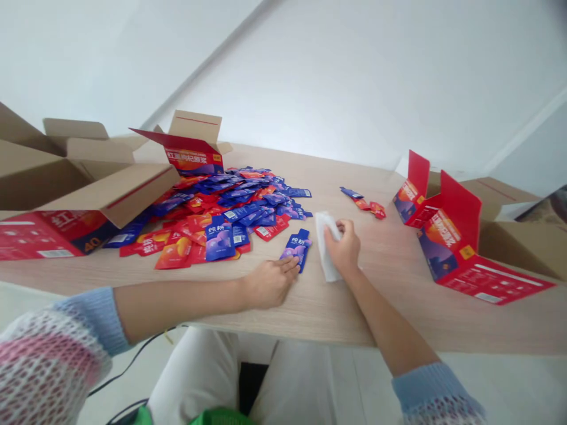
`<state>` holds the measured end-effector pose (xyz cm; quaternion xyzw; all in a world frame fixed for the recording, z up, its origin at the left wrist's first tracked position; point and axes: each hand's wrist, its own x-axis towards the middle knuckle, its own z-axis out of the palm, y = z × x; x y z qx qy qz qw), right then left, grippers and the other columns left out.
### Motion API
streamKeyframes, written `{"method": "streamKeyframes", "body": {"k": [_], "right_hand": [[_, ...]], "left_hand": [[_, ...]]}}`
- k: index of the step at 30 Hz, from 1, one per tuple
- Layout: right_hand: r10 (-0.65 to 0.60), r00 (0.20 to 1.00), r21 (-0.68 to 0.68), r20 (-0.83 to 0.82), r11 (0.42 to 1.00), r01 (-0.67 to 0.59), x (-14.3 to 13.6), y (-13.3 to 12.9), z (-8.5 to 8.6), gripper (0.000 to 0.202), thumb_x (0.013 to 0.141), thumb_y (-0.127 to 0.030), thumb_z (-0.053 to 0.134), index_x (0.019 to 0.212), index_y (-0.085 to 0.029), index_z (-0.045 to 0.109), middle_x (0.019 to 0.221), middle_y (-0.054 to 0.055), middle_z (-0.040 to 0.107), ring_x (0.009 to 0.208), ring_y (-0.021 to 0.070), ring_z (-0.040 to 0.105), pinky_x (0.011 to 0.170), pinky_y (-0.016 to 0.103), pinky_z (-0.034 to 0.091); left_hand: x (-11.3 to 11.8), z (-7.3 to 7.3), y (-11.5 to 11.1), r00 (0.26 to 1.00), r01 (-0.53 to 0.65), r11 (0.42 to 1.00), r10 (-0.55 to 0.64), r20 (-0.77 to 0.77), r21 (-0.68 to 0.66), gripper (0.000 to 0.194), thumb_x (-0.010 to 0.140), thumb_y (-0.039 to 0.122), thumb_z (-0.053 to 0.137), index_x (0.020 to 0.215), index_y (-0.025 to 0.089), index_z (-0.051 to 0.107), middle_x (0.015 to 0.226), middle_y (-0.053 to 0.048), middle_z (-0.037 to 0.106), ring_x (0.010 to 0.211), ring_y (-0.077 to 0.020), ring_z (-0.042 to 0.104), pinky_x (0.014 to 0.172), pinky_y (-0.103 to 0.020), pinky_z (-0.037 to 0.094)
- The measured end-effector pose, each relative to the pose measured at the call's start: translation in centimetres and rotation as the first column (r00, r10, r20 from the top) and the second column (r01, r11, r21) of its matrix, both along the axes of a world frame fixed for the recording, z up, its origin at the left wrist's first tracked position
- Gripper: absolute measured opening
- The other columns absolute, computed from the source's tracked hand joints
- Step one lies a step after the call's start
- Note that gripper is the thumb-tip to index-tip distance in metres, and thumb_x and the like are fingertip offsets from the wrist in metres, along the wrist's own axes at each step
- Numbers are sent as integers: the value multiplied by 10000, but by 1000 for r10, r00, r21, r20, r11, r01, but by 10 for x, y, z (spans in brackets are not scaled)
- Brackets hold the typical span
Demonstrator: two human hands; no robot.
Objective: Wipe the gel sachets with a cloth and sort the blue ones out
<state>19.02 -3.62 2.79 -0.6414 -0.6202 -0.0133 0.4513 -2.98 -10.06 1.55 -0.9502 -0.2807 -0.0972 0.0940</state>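
A blue pouch (pixel 297 241) with purple fruit printed on it lies flat on the table, its narrow neck facing away from me. My left hand (pixel 271 283) rests beside it, fingers stretched out, the fingertips lying on the pouch's lower left part. Just right of the pouch, my right hand (pixel 345 247) is closed on a folded white tissue (pixel 326 251). The tissue's long edge hangs down to the tabletop. Part of it is hidden behind my fingers.
Left of centre a heap of red and blue pouches (pixel 239 203) spreads out. Open red cartons (pixel 84 233) stand behind and left of it. More open red cartons (pixel 460 248) stand at the right. A few pouches (pixel 361 202) lie apart on the wooden table (pixel 390 307).
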Motion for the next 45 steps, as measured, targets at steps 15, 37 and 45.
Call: {"method": "streamKeyframes", "body": {"k": [15, 37, 45], "right_hand": [[164, 850, -395, 501, 917, 57, -32, 19, 2, 247, 969, -392, 424, 1088, -269, 602, 1001, 57, 628, 876, 197, 618, 697, 276, 420], [671, 726, -404, 150, 712, -575, -29, -1, -1, 265, 899, -392, 559, 1076, -280, 720, 1021, 31, 659, 932, 170, 608, 836, 270, 443], [244, 901, -449, 360, 892, -62, -25, 18, -3, 306, 930, -448, 487, 1123, -351, 703, 995, 63, 650, 840, 207, 611, 672, 282, 394]], "left_hand": [[-18, 5, 10, 990, 99, 995, -97, 104, -16, 490, 935, 372, 430, 1322, 94, 543, 1428, -179, 469, 1365, -277, 391, 1120, -396, 348], [4, 11, -3, 957, -291, 955, 291, -1, -61, 803, 803, 706, 414, 1196, 35, 614, 1193, -299, 601, 1123, -390, 581, 978, -508, 414], [8, 10, -4, 962, -238, 969, 244, -123, 62, 787, 848, 633, 382, 1221, -27, 592, 1211, -336, 582, 1119, -414, 580, 873, -493, 441]]}}
